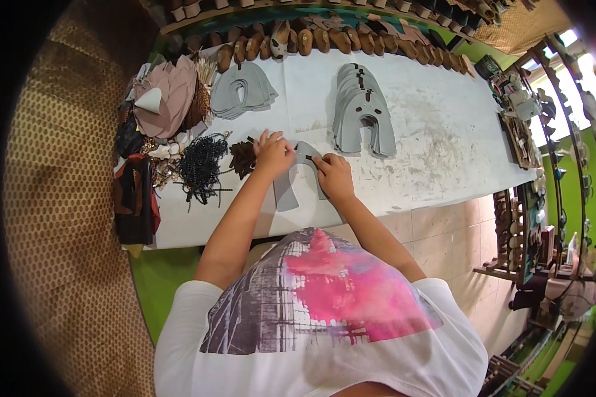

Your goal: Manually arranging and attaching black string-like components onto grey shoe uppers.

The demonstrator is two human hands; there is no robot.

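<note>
A grey U-shaped piece lies on the white table in front of me, its curved end away from me. My left hand is over its left side, fingers spread apart and nothing seen in them. My right hand rests on the right side of the curve. Its fingers are bent and close on the end of a small dark brown strip, which lies against the grey piece. Beside my left hand is a loose heap of dark brown strips.
Stacked grey U-shaped pieces, some bearing brown strips, lie ahead to the right; another grey stack is ahead to the left. Black beaded strands and pinkish sheets crowd the left. Brown shoe lasts line the far edge.
</note>
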